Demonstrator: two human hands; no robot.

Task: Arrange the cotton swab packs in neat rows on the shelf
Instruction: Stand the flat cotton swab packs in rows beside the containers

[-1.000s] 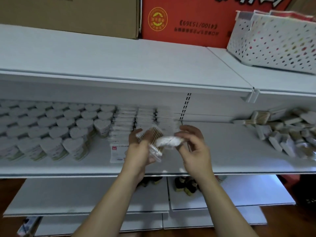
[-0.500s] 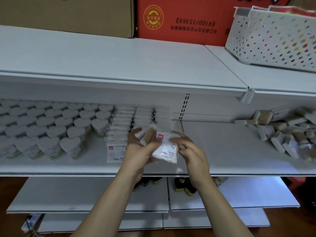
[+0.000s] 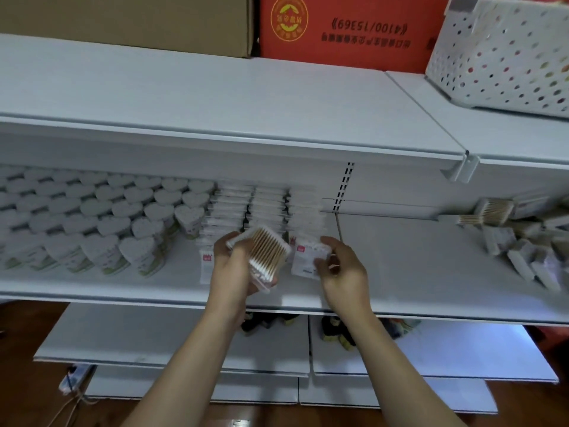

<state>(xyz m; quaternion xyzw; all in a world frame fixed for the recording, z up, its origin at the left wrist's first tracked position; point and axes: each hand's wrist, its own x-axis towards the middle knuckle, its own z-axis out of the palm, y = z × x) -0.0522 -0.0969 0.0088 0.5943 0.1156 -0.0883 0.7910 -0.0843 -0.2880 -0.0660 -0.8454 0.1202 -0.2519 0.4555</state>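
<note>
Held pack (image 3: 267,255): a clear pack of wooden swabs, tilted, above the front of the shelf (image 3: 415,266).
Left hand (image 3: 234,269): fingers curl around the held pack from below and the left.
Second pack (image 3: 308,258): white with a red label, upright on the shelf, just right of the held pack.
Right hand (image 3: 341,269): fingers bent at the second pack's right edge; I cannot tell if they grip it or only touch it.
Rows (image 3: 261,208): flat packs stand in lines behind the hands.
Heart boxes (image 3: 101,223): many, in rows, left of the flat packs.
Loose packs (image 3: 523,241): in disorder at the far right of the shelf.
Top shelf: brown box (image 3: 129,23), red box (image 3: 348,29), dotted basket (image 3: 505,53).
</note>
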